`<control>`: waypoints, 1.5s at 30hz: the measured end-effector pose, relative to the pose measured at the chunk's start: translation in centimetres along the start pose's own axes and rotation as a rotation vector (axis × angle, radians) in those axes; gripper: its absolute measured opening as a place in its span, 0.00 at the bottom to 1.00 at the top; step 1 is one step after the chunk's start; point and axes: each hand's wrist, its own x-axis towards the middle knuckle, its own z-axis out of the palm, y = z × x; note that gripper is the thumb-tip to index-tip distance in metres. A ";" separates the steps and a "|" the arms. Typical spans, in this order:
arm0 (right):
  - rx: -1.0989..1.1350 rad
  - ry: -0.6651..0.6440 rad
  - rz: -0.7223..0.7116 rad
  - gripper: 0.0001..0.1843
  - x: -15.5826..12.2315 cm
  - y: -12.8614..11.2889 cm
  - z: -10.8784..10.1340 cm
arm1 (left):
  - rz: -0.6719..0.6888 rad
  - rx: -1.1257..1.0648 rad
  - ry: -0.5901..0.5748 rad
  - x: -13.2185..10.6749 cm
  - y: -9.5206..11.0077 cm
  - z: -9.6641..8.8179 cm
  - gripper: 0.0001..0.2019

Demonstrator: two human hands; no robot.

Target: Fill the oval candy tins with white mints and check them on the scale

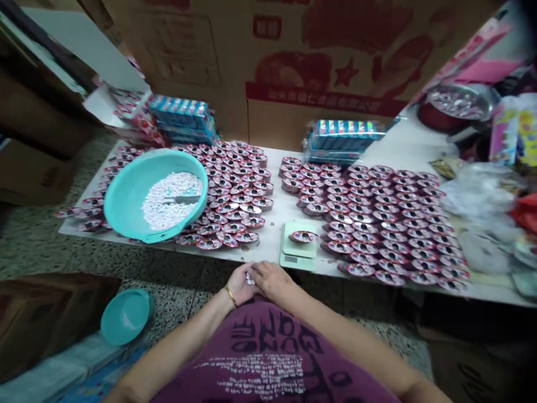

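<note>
White candies point(250, 279) held between left hand point(239, 284), right hand point(272, 281); pointing too small to tell.

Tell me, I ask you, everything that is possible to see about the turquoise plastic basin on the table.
The turquoise plastic basin is round and wide, with a smooth, rolled rim and a glossy look. It sits tilted on the table, its edge resting over rows of round foil-topped trays. Inside lies a heap of small white pieces, with a flat dark strip on top, too blurred to name. No hand touches it.
</note>
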 end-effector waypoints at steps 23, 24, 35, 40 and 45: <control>0.230 0.171 0.146 0.08 -1.2 2.8 0.6 | 0.000 0.086 0.043 2.5 0.4 0.8 0.07; 0.278 0.210 0.156 0.09 -1.4 3.3 0.5 | 0.008 0.081 0.034 2.9 0.4 1.2 0.07; 0.316 0.242 0.017 0.12 -3.5 6.7 -1.8 | -0.108 0.124 0.022 7.3 -0.8 4.6 0.08; 0.362 0.571 0.369 0.11 -5.9 13.1 -2.8 | -0.102 0.076 0.036 7.6 0.2 3.9 0.09; 0.329 0.524 0.503 0.11 -7.3 16.7 -3.7 | -0.015 0.089 0.110 7.6 0.7 4.2 0.08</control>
